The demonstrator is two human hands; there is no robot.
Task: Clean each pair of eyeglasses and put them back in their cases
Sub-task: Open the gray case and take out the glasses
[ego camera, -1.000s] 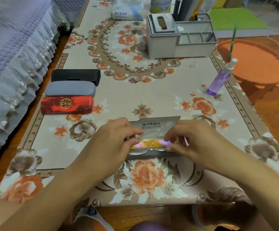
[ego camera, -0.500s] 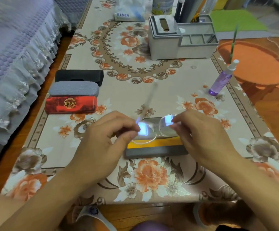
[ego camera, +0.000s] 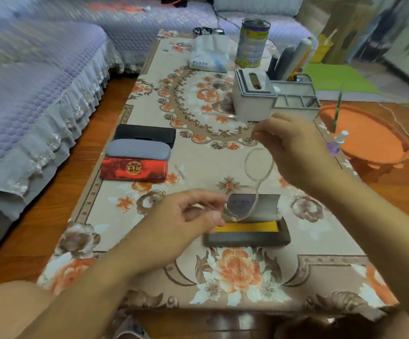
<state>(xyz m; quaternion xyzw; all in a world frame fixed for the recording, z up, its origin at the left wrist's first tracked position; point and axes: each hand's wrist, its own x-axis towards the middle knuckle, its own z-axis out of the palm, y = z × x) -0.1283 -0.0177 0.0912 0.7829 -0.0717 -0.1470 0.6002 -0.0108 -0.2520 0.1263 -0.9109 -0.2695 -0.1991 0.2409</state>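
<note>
Clear rimless eyeglasses (ego camera: pixel 249 184) hang in the air above an open grey case (ego camera: pixel 247 237) with a yellow lining. My left hand (ego camera: pixel 186 216) pinches the near lens side of the glasses. My right hand (ego camera: pixel 293 148) is raised higher and pinches the far side, near a thin temple arm. Three closed cases lie in a row at the left: a black case (ego camera: pixel 144 134), a grey case (ego camera: pixel 138 149) and a red case (ego camera: pixel 133 168). A purple spray bottle (ego camera: pixel 336 143) stands at the right table edge, partly hidden by my right hand.
A floral cloth covers the table (ego camera: pixel 223 277). A grey tissue box with organiser (ego camera: pixel 254 99), a tin can (ego camera: pixel 252 42) and a tissue pack (ego camera: pixel 209 55) sit at the back. A sofa (ego camera: pixel 39 94) runs along the left; an orange stool (ego camera: pixel 364 135) stands right.
The glasses came out of the open case and rose. My right hand lifted its end higher, turning the glasses nearly on end. The view tilted up, showing more of the sofa.
</note>
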